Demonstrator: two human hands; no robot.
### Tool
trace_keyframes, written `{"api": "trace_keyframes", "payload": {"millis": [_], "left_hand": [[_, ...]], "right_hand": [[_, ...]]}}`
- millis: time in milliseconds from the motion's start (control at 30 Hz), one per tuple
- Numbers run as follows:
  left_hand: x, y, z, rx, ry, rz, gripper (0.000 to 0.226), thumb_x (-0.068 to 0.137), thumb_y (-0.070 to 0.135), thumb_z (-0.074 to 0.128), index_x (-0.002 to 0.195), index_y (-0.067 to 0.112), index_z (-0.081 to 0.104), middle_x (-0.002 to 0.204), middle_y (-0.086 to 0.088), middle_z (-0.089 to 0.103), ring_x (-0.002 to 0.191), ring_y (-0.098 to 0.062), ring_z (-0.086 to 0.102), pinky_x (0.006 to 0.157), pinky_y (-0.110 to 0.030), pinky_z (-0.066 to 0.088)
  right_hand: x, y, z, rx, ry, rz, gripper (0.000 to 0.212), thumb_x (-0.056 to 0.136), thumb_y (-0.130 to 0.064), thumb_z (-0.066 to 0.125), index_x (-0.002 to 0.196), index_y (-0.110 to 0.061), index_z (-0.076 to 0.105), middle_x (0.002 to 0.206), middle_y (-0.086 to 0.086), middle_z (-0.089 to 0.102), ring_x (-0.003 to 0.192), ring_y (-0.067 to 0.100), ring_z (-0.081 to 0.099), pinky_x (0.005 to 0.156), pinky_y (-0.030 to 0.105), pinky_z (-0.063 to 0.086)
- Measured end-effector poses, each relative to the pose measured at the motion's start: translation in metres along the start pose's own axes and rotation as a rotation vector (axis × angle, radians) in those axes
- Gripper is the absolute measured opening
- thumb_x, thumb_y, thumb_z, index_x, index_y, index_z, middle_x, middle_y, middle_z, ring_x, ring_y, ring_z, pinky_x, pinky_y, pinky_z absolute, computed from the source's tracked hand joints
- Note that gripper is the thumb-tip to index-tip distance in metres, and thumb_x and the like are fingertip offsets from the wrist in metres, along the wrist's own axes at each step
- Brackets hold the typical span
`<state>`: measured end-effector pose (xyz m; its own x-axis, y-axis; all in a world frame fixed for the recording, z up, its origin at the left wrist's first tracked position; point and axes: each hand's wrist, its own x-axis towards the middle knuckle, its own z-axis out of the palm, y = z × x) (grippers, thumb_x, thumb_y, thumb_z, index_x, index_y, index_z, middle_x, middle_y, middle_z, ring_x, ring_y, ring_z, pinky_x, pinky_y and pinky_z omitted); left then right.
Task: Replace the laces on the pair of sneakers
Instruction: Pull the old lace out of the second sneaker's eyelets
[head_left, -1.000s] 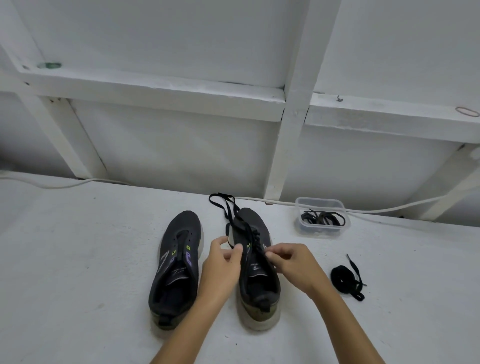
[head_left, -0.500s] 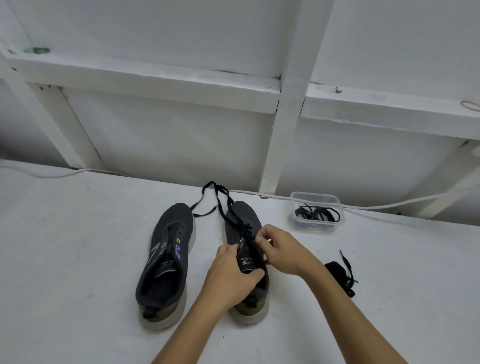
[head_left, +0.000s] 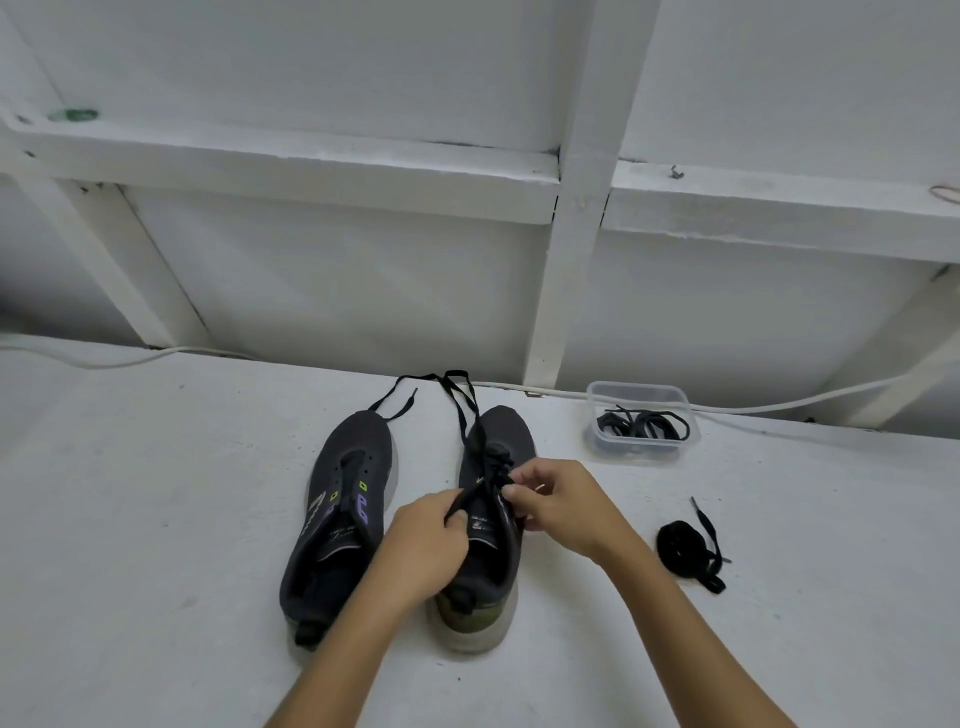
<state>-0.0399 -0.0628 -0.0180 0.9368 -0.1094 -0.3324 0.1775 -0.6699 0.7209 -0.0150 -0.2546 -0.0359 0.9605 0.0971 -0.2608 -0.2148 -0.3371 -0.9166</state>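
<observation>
Pinching at the centre: left hand (head_left: 423, 545) with thumb and forefinger closed on a black strand of the lace (head_left: 470, 410) just beside the tongue of the right-hand sneaker (head_left: 493, 525); right hand (head_left: 563, 501) with fingertips (head_left: 511, 491) pressed together at the eyelet row on the far side of the same tongue, apparently nipping the lace or the eyelet edge, though too small to tell which. Between the two hands, a few crossings already threaded near the toe, upper eyelets seemingly not yet filled. Beyond the toe, two long loose tails of that lace trailing over the white surface (head_left: 156, 519) toward the wall, one end lying just beside the tip of the left-hand sneaker (head_left: 337, 514). That left-hand sneaker standing parallel and close, open-throated, bare of any lace, coloured eyelet tabs showing. Further right, well apart from the shoes, a coiled black lace (head_left: 685, 551) lying on the surface, probably waiting for the bare shoe. Behind it, against the wall, a clear plastic tub (head_left: 641, 421) holding a tangle of black laces, likely the old pair. By this reckoning: stripping done on both shoes, relacing partway on one, finishing and tying left there, then the whole second shoe to thread.
</observation>
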Motion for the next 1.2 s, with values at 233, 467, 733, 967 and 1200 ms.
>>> {"api": "trace_keyframes", "payload": {"millis": [233, 467, 733, 967, 1200], "left_hand": [[-0.017, 0.019, 0.017, 0.023, -0.024, 0.037, 0.061, 0.076, 0.057, 0.071, 0.13, 0.05, 0.045, 0.125, 0.021, 0.052, 0.116, -0.005, 0.054, 0.095, -0.03, 0.048], [-0.017, 0.018, 0.021, 0.098, 0.009, 0.036, 0.055, 0.09, 0.047, 0.059, 0.14, 0.036, 0.04, 0.139, 0.012, 0.046, 0.119, -0.015, 0.052, 0.095, -0.03, 0.042], [-0.016, 0.013, 0.023, 0.099, 0.024, 0.045, 0.06, 0.089, 0.05, 0.058, 0.144, 0.038, 0.037, 0.142, 0.013, 0.043, 0.121, -0.014, 0.05, 0.092, -0.028, 0.04], [-0.016, 0.011, 0.025, 0.103, 0.035, 0.034, 0.066, 0.091, 0.05, 0.056, 0.15, 0.034, 0.03, 0.146, 0.012, 0.039, 0.123, -0.016, 0.048, 0.09, -0.026, 0.036], [-0.014, 0.011, 0.024, 0.109, 0.031, 0.027, 0.065, 0.09, 0.051, 0.056, 0.148, 0.034, 0.032, 0.144, 0.012, 0.04, 0.12, -0.016, 0.049, 0.089, -0.027, 0.036]], "right_hand": [[0.0, -0.001, -0.004, 0.082, 0.001, 0.02, 0.005, 0.096, -0.013, 0.068, 0.097, -0.013, 0.073, 0.085, 0.009, 0.076, 0.083, 0.022, 0.074, 0.076, 0.041, 0.064], [-0.008, 0.008, 0.01, -0.054, 0.253, -0.115, 0.01, 0.096, -0.019, 0.067, 0.101, -0.022, 0.074, 0.085, -0.006, 0.074, 0.083, 0.014, 0.07, 0.076, 0.042, 0.063], [-0.016, 0.009, 0.016, -0.024, 0.132, -0.018, 0.012, 0.089, -0.03, 0.073, 0.077, -0.027, 0.076, 0.076, -0.008, 0.074, 0.068, 0.005, 0.066, 0.067, 0.026, 0.057], [-0.006, -0.001, 0.013, -0.196, 0.185, -0.089, 0.014, 0.097, -0.025, 0.063, 0.083, -0.027, 0.065, 0.079, -0.007, 0.068, 0.068, 0.008, 0.063, 0.065, 0.027, 0.05], [-0.006, -0.004, 0.003, 0.008, 0.257, 0.103, 0.023, 0.096, -0.039, 0.065, 0.091, -0.017, 0.068, 0.089, -0.001, 0.071, 0.078, 0.017, 0.073, 0.057, 0.032, 0.062]]}}
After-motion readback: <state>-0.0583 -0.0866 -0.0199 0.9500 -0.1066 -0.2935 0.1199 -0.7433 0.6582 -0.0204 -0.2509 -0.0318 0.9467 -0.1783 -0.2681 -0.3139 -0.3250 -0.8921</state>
